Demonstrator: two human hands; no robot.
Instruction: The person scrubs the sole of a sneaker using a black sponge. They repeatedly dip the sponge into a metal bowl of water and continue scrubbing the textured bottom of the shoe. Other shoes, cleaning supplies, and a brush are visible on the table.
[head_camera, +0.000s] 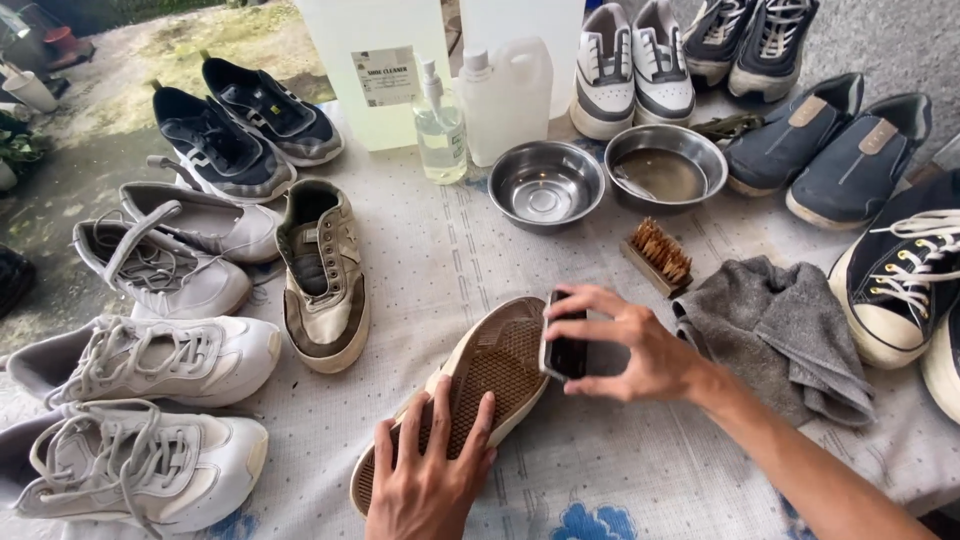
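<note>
A beige shoe (500, 365) lies sole-up on the cloth-covered table (450, 260), its brown textured sole facing me. My left hand (425, 480) presses flat on the heel end of the sole. My right hand (630, 350) grips a small dark brush (565, 350) and holds it against the toe end of the sole. The matching beige shoe (322, 270) stands upright to the left.
Two steel bowls (546, 183) (665, 165), a wooden brush (657, 255), a grey cloth (780, 335), a pump bottle (439, 125) and a plastic jug (507, 95) sit behind. White sneakers (150, 360) crowd the left edge; dark shoes (830, 140) line the right.
</note>
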